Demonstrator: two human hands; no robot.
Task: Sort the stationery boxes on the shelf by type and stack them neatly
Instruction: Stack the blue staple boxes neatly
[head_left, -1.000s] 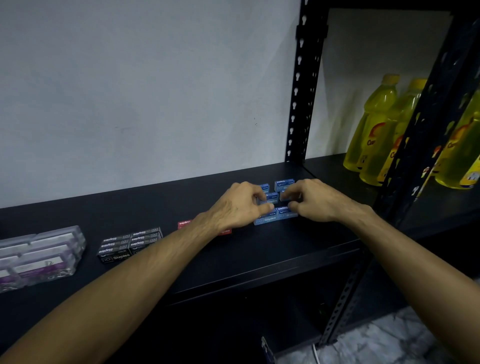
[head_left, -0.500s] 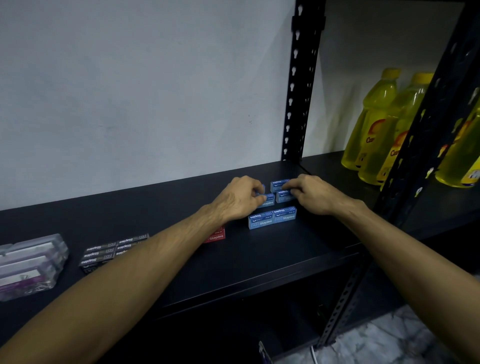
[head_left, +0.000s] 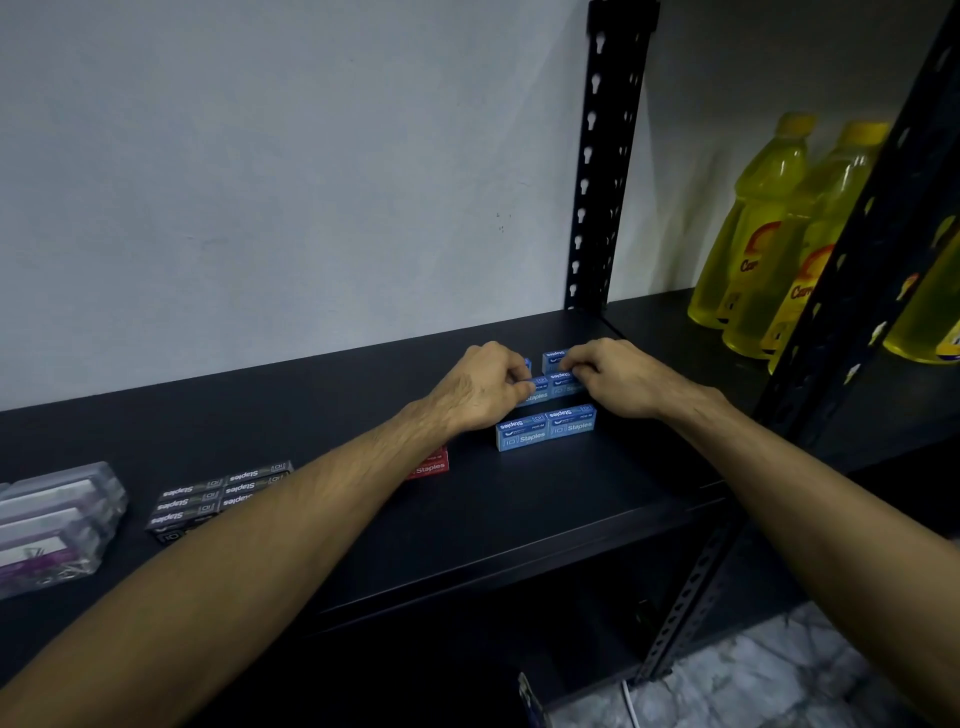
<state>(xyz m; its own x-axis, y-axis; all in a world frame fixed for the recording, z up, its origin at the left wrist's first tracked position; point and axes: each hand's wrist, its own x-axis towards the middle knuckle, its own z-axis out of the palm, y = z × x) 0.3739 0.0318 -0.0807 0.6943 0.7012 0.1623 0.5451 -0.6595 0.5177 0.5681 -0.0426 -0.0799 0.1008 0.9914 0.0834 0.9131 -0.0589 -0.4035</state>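
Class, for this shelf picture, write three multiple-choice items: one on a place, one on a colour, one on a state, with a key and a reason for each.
1. Where do the yellow plastic bottles stand?
A. On the shelf right of the black upright post
B. Beside the clear plastic boxes
C. On the floor

2. What colour is the cardboard staple box partly hidden by the left forearm?
A. Green
B. Red
C. White

3. What are both hands doing?
A. Hanging idle
B. Lifting a bottle
C. Pinching blue cardboard staple boxes

Key: 1 A, they stand past the post; 2 B, its visible face is red; 3 C, the left hand and right hand curl their fingertips on the blue boxes.
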